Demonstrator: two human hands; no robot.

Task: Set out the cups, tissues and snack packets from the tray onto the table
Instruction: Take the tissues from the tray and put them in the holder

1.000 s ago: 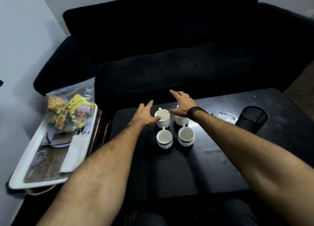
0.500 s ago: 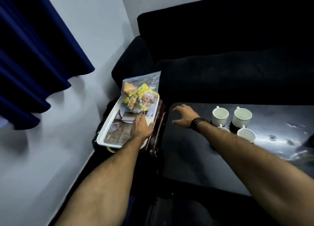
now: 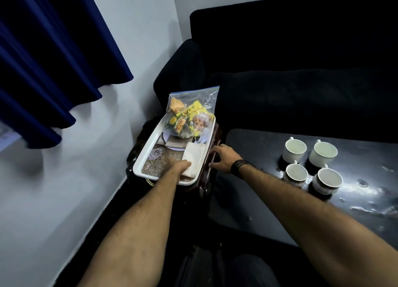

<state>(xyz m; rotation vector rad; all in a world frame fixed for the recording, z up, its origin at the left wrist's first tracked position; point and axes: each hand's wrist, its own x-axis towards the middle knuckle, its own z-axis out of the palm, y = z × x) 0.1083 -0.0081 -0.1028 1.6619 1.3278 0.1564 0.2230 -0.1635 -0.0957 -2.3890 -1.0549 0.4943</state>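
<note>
A white tray (image 3: 143,157) rests on a dark stand left of the black table (image 3: 254,148). At its far end lies a clear zip bag of yellow snack packets (image 3: 189,116). A white stack of tissues (image 3: 195,154) lies along the tray's right side. My left hand (image 3: 179,167) is closed on the near end of that stack. My right hand (image 3: 224,159) hovers just right of the tray, over the stand's edge, fingers apart and holding nothing. Several white cups (image 3: 295,150) stand in a square group on the table.
A black sofa (image 3: 301,71) runs behind the table and tray. A blue curtain (image 3: 53,60) hangs at the left against a pale wall. A small clear glass piece (image 3: 156,153) lies in the tray beside the tissues. The dark wooden stand (image 3: 212,144) carries the tray.
My view has swung left from the cups to the tray. My left hand left the cups, reached into the tray and closed on the tissues. My right hand followed to the tray's right side.
</note>
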